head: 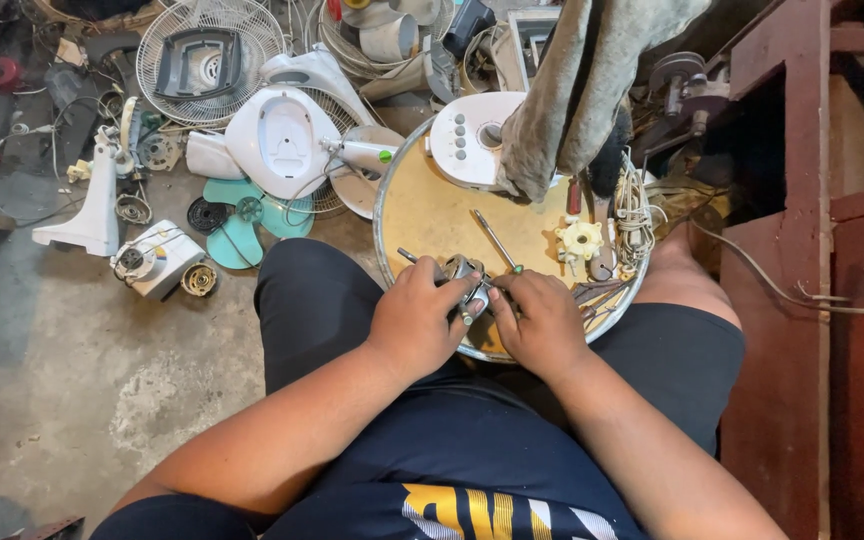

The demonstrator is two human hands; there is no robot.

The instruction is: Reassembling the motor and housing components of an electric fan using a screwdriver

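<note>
My left hand (417, 315) and my right hand (540, 322) meet at the near edge of a round yellow tray (430, 205) that rests on my lap. Between them they grip a small metal fan motor part (467, 278), mostly hidden by my fingers. A screwdriver (495, 240) lies on the tray just beyond my hands. A yellow plastic knob piece (581, 239) sits to the right of it. A white fan control housing with buttons (467, 135) lies at the tray's far side, partly under a hanging grey cloth (580, 85).
Fan parts litter the concrete floor on the left: a white motor cover (282, 138), teal blades (237, 222), a wire guard (207, 55), a white stand (92, 205), a small motor (157, 260). A coiled white cord (634, 210) lies at the tray's right. Dark red furniture (812, 300) stands at right.
</note>
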